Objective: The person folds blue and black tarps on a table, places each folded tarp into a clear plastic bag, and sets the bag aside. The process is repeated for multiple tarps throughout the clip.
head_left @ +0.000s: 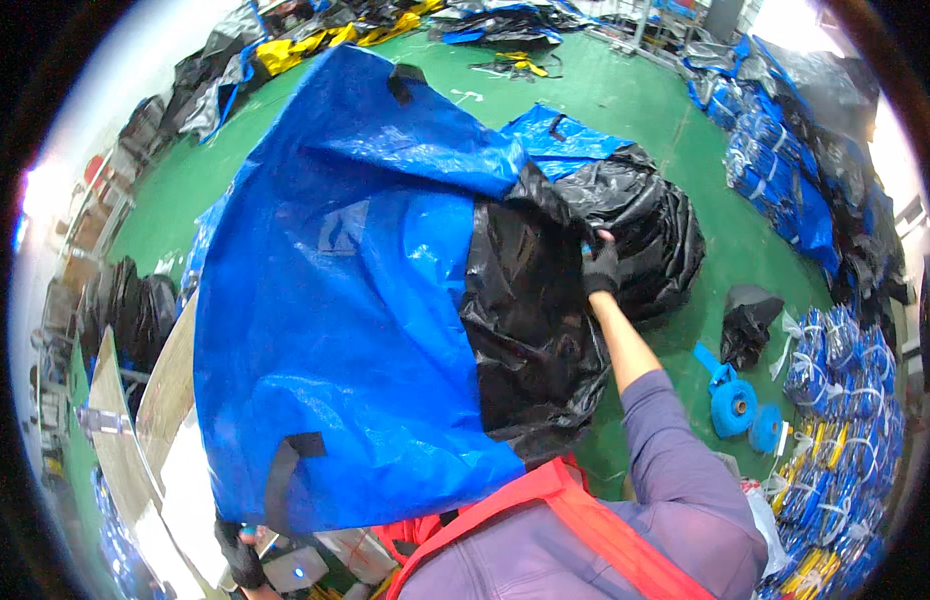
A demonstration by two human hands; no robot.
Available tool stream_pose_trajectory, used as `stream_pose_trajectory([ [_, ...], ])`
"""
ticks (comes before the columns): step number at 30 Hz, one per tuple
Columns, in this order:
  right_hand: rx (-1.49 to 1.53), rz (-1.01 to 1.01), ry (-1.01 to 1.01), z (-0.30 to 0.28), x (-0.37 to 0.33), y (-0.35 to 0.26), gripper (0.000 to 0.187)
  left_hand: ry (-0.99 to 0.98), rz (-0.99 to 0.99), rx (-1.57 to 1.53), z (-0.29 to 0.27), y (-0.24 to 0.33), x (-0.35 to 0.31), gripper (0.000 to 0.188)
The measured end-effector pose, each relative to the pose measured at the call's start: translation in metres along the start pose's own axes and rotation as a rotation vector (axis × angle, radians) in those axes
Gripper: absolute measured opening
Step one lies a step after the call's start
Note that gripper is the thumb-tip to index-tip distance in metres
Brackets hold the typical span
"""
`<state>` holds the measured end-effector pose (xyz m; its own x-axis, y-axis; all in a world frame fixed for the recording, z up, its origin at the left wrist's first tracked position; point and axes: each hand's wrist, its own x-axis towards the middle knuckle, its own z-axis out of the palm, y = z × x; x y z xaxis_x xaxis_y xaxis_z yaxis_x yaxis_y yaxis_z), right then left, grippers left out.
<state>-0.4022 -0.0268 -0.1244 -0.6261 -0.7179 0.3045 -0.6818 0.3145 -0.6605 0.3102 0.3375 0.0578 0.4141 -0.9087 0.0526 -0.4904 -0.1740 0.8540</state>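
Note:
A large blue and black tarpaulin [325,280] spreads across the middle in front of me, blue on the left and black on the right. Black webbing straps [295,465] are attached at its lower and upper edges. My left hand [243,555], in a dark fingerless glove, is closed at the lower left corner of the blue part. On the far side of the black part, my right hand [600,265], gloved the same way, pinches the edge. Just beyond it lies a bulky black heap of tarpaulin [645,220] with a blue piece [560,140] on top.
Blue tape rolls [733,407] and a crumpled black sheet [750,325] lie on the green floor [675,130] to the right. Tied blue and yellow bundles [835,450] are stacked at the lower right. A board [170,370] stands at left. Folded tarpaulins [785,170] line the walls.

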Motion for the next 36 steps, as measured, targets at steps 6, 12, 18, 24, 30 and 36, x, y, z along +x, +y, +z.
stream_pose_trajectory([
  [6,0.084,-0.318,-0.373,0.012,0.129,-0.115,0.048,0.041,-0.356,0.118,0.001,-0.026,-0.101,0.052],
  [12,-0.547,-0.732,-0.416,0.038,0.091,-0.246,0.067,-0.075,-0.437,0.196,-0.045,-0.024,-0.088,0.049],
  [18,-0.422,-1.212,-0.495,0.051,0.011,-0.318,0.082,-0.2,-0.319,-0.647,-0.023,-0.029,0.072,0.055],
  [24,-0.253,-1.097,-0.777,0.096,0.035,-0.33,0.058,-0.096,-0.405,0.29,0.065,-0.117,0.197,0.028],
  [30,-0.3,-1.123,-0.875,0.109,-0.007,-0.376,0.076,0.037,-0.331,0.189,0.075,-0.152,0.193,0.029],
  [36,0.324,-1.101,-0.994,0.139,-0.028,-0.398,0.058,0.086,-0.331,-0.097,0.044,-0.186,0.125,0.031],
])
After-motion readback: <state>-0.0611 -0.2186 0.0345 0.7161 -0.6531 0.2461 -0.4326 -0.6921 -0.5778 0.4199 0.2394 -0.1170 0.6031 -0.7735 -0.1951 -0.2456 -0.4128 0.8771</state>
